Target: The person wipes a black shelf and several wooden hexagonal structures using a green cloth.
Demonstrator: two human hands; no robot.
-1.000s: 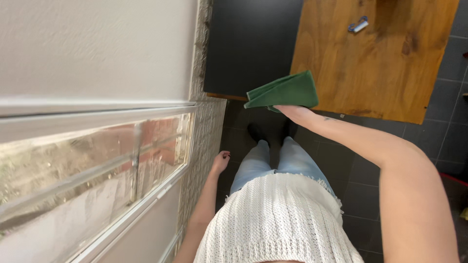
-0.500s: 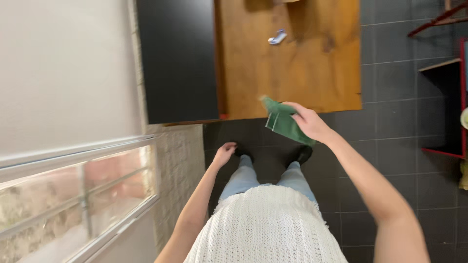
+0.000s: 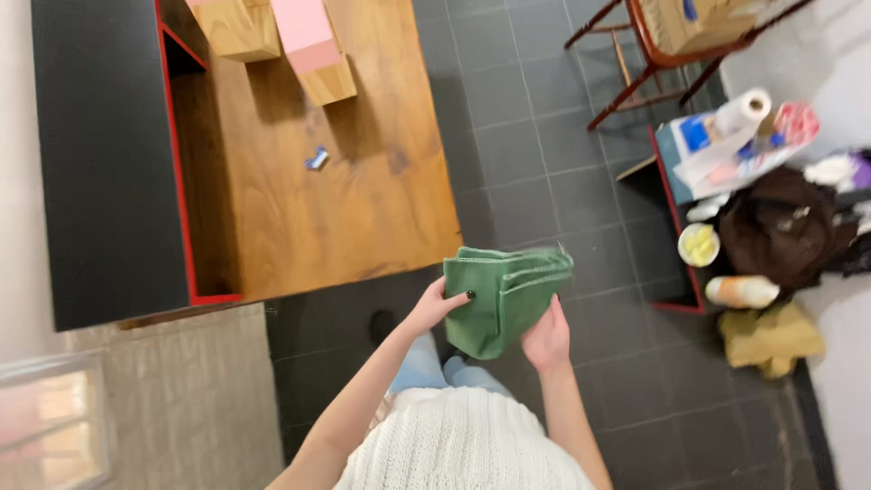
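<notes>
A folded green cloth (image 3: 502, 295) is held in front of my body, above the dark tiled floor. My left hand (image 3: 439, 304) grips its left edge, thumb on top. Under the cloth's right lower corner, my right hand (image 3: 546, 340) holds it from beneath. I wear a white knitted top and blue jeans.
A wooden table (image 3: 327, 191) with wooden and pink blocks (image 3: 308, 41) and a small blue-white object (image 3: 317, 160) stands ahead. A black panel with red edge (image 3: 109, 163) is to the left. A chair (image 3: 671, 45) and a cluttered low shelf (image 3: 735, 181) with paper roll are at right.
My view swung from the window wall toward the floor and table. My left hand rose from my side and took hold of the cloth that only my right hand held before.
</notes>
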